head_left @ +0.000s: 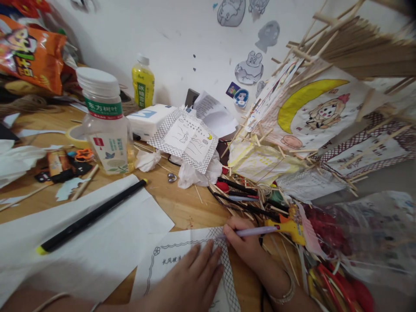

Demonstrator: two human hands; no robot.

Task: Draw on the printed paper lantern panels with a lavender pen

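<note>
My left hand (191, 277) lies flat, fingers stretched out, on a white sheet of paper (170, 248) with a drawn wavy border, handwritten characters and a cross-hatched right edge. In my right hand (243, 245) is a light purple pen (255, 231), pinched between the fingers. Its tip is at the cross-hatched strip near the sheet's upper right corner. Part of the writing is hidden under my left hand. To the left, a black marker with yellow ends (94, 216) rests on a blank white sheet (130, 242).
A clear bottle with a white cap (107, 143) and a yellow drink bottle (143, 84) stand behind. A decorated sheet (186, 141) leans on a tissue pack (146, 121). At right stands a stick frame with a moon drawing (320, 106), near a yellow glue gun (294, 227).
</note>
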